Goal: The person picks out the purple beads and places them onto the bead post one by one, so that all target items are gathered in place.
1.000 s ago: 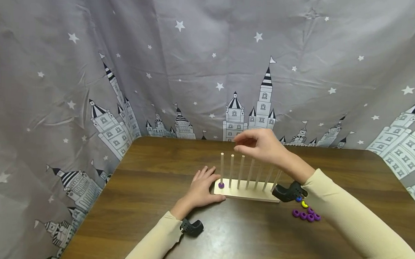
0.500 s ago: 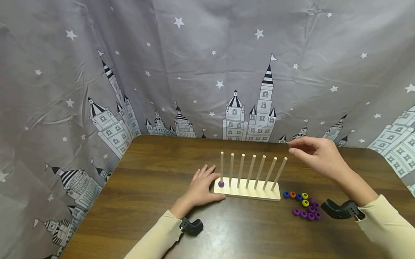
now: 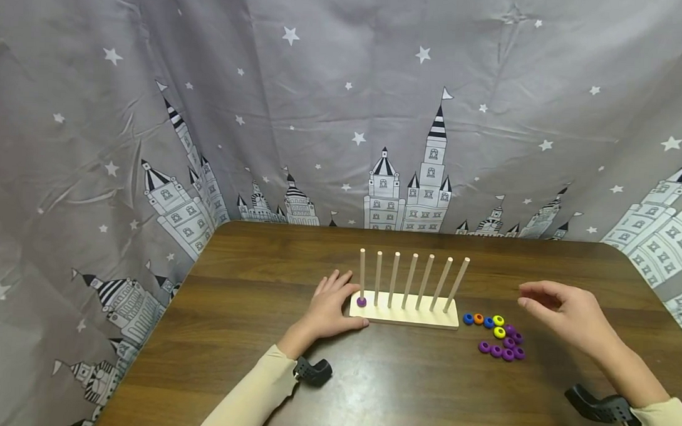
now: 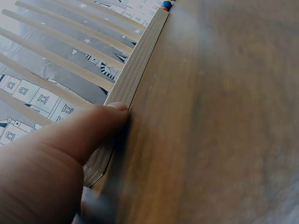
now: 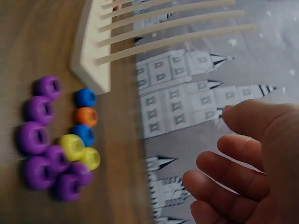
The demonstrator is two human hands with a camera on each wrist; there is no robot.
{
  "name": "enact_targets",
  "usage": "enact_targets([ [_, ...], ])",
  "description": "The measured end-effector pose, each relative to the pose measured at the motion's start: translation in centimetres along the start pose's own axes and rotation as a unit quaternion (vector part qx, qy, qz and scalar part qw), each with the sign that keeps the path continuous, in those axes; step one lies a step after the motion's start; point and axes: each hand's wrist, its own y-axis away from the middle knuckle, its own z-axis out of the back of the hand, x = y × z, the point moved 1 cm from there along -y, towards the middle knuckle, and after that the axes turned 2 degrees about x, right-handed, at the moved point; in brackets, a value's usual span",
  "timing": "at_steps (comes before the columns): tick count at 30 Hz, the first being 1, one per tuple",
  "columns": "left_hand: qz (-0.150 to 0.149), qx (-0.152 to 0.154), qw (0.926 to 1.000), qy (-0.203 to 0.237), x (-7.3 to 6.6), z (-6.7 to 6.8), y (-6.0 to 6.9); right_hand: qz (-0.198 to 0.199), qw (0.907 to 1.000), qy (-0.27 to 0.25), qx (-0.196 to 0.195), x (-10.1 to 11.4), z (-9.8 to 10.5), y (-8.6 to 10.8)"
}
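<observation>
A pale wooden peg stand (image 3: 405, 315) with several upright pegs is on the table. One purple bead (image 3: 362, 302) sits at the foot of its leftmost peg. My left hand (image 3: 327, 310) lies at the stand's left end with fingers spread. Its thumb (image 4: 100, 123) presses the front edge, and the index finger reaches the rear corner. Beyond the loose beads to the right, my right hand (image 3: 577, 315) hovers with fingers loosely bent and nothing in them. In the right wrist view, a gap separates its thumb (image 5: 250, 119) from the other fingers.
Right of the stand lie loose beads: several purple beads (image 3: 508, 355), two yellow beads (image 3: 498, 320), two blue beads (image 3: 469, 319) and an orange bead (image 3: 478, 319). A grey printed curtain (image 3: 322, 112) hangs behind the brown wooden table (image 3: 414, 391).
My right hand has moved from above the pegs to the right and down, past the beads, uncovering the right pegs and the bead group. My left hand has stayed at the stand.
</observation>
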Motion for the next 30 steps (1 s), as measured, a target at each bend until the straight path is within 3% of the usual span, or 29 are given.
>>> enact_targets([
  [11,0.001,0.002,1.0,-0.002,-0.1,-0.1,-0.1,-0.051,0.9986,0.012,0.008,-2.9,-3.4,4.1],
  [17,-0.007,-0.005,0.9999,0.006,-0.1,-0.2,-0.2,-0.073,0.9971,0.002,-0.022,-4.0,-4.5,5.9],
  [30,-0.005,-0.007,1.0,-0.003,0.1,-0.2,0.0,-0.095,0.9943,-0.025,-0.041,-4.3,-5.6,6.9],
])
